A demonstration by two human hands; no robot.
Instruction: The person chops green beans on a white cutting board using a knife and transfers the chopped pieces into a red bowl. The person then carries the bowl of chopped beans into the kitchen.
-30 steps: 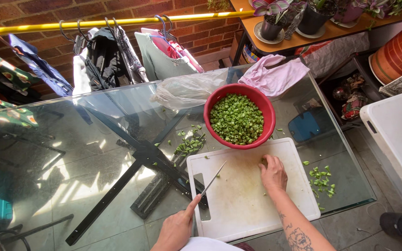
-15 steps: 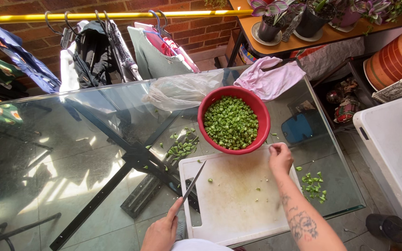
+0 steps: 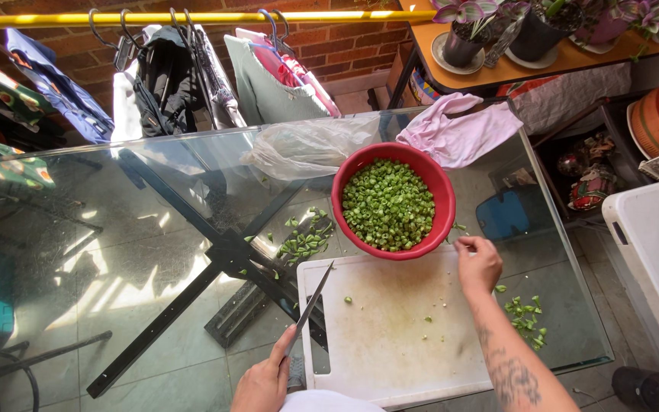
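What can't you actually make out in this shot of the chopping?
Head view:
- Right hand: whether its curled fingers hold any green pieces; the back of the hand hides them.
- Left hand: partly cut off by the bottom edge.
- Knife: handle hidden in the left hand.
- Bottom of the red bowl: covered by chopped greens.
- Cutting board: near edge hidden by clothing.

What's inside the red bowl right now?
The red bowl holds a heap of chopped green vegetable pieces, filling most of it. The pile covers the bowl's bottom, so anything beneath the pieces cannot be seen.

Head camera looks steeply down over glass table [image 3: 116, 229].
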